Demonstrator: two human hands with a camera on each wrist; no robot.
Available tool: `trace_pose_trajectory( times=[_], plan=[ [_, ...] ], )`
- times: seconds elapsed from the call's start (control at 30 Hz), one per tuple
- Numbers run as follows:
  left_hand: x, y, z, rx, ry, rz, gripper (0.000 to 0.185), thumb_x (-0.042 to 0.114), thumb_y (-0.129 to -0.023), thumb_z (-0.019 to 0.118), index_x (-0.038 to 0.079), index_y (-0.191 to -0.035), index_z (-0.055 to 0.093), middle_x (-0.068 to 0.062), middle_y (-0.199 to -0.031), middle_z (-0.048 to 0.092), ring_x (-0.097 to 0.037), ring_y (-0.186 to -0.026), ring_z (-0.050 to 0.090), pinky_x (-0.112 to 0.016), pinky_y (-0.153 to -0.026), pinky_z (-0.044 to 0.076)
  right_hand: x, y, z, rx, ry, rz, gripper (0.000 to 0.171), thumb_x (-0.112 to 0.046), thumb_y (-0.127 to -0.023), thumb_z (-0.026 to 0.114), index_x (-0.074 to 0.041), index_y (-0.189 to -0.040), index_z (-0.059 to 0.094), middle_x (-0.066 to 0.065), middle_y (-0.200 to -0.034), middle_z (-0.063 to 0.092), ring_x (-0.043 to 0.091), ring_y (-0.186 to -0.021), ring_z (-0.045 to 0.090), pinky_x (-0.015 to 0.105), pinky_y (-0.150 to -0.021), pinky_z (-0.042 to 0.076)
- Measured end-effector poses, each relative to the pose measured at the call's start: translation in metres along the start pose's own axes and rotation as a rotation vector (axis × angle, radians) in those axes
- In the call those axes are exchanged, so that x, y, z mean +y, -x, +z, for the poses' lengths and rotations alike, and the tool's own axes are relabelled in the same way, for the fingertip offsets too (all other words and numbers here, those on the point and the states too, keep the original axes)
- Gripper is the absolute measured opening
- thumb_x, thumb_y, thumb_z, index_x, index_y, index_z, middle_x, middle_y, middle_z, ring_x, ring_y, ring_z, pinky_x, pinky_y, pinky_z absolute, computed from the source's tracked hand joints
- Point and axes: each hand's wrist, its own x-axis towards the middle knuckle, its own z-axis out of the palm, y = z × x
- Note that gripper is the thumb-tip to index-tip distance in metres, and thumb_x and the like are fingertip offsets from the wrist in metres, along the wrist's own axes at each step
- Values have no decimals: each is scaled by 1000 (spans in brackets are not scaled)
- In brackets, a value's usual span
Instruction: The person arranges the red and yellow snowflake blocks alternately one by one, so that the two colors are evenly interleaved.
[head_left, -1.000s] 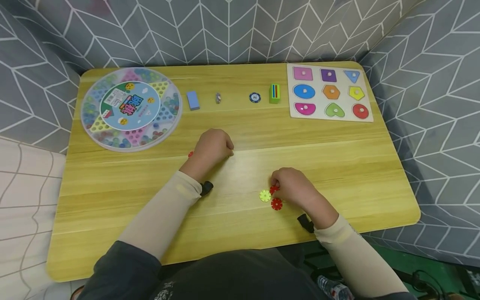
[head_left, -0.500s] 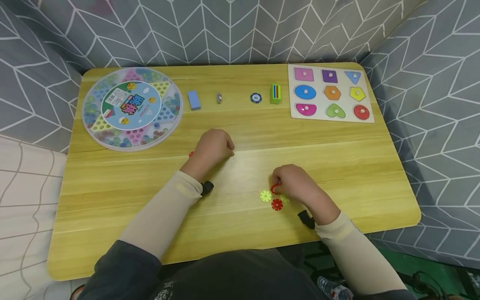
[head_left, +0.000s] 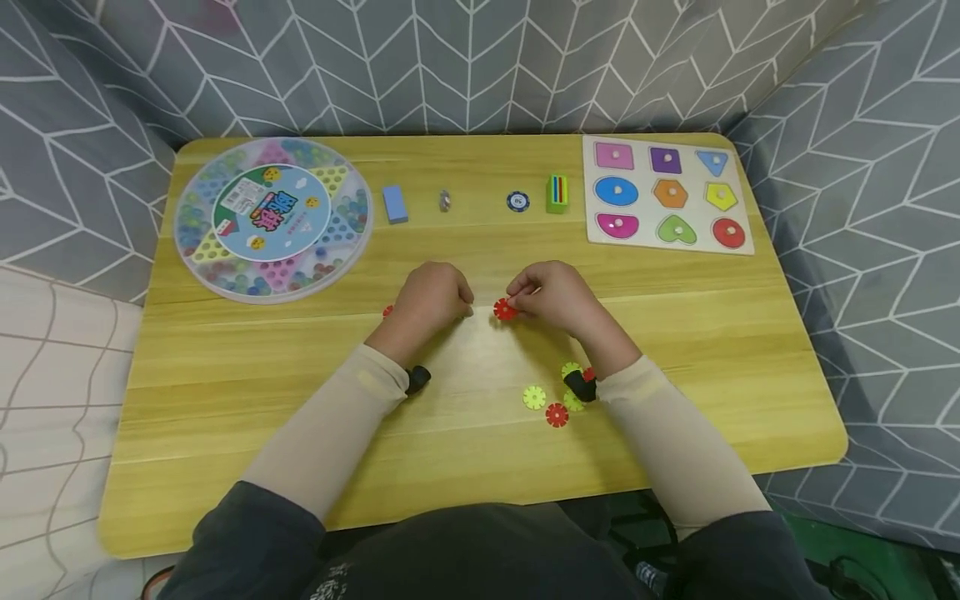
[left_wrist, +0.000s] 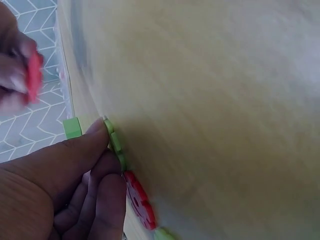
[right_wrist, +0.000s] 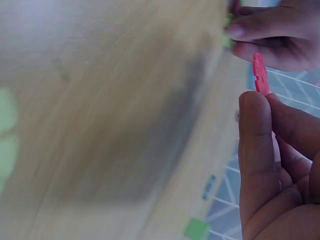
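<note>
On the counter (head_left: 675,350) our left hand (head_left: 429,298) is curled around a joined strip of green and red snowflake discs (left_wrist: 131,187), which sits pinned on edge against the wood beneath that fist. Just beside it, our right hand (head_left: 555,296) has its fingers (right_wrist: 256,131) pinched on a single red disc (head_left: 505,310), raised slightly off the surface. We judge the disc light, stiff and rather slick, so it is best held by its flat faces, leaving the notched rim free.
</note>
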Motion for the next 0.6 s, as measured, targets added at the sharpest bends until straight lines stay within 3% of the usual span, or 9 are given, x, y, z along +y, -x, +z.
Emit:
trace_pose_trajectory(
  times=[0.23,0.6],
  plan=[
    [1,1,1,2,14,13,12,16,-87,82,13,-99,84,0,-102,77,-24,-103,67,-37,-93,52,2,-28,15,-15,-77,97,7,-2,-95,73,2,-100,73,12,-92,71,22,-76,69,34,-74,61],
    [-1,4,-1,20,35,31,13,13,-86,82,12,-99,85,-1,-101,78,-24,-104,69,-38,-91,53,-3,-37,30,26,-2,41,5,-5,-92,76,-1,-94,75,9,-86,71,19,-72,67,26,-64,57]
  ],
)
